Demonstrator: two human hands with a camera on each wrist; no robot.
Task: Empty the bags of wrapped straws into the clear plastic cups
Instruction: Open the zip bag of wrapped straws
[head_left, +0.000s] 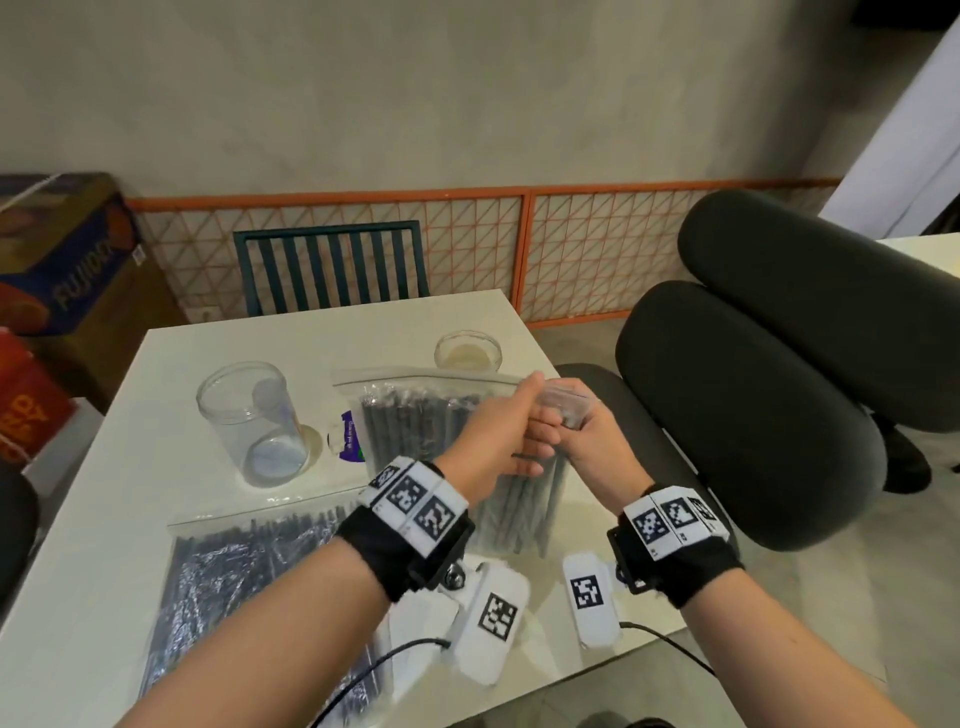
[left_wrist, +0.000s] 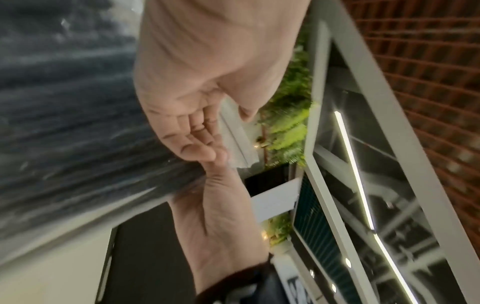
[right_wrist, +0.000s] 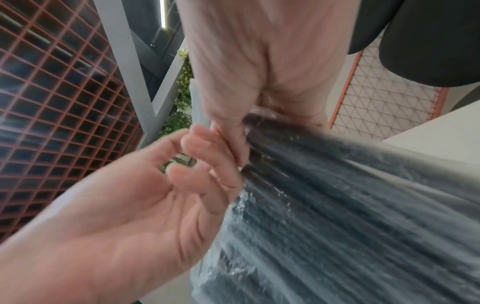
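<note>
Both hands meet over the right side of the white table (head_left: 156, 467) and hold a clear bag of dark wrapped straws (head_left: 519, 514) upright by its top. My left hand (head_left: 498, 431) pinches the bag's clear zip strip (left_wrist: 233, 133) between thumb and fingers. My right hand (head_left: 587, 436) grips the bunched top beside it, and the bag (right_wrist: 337, 205) hangs below that grip. A tall clear cup (head_left: 254, 421) lies on its side at the left, with nothing in it. A second clear cup (head_left: 468, 352) stands at the back.
Another bag of straws (head_left: 415, 410) lies flat behind my hands, and a third bag (head_left: 249, 571) lies at the front left. Two white marker tags (head_left: 493, 613) with cables lie near the front edge. A black office chair (head_left: 779, 389) is close on the right, a green chair (head_left: 332, 265) behind the table.
</note>
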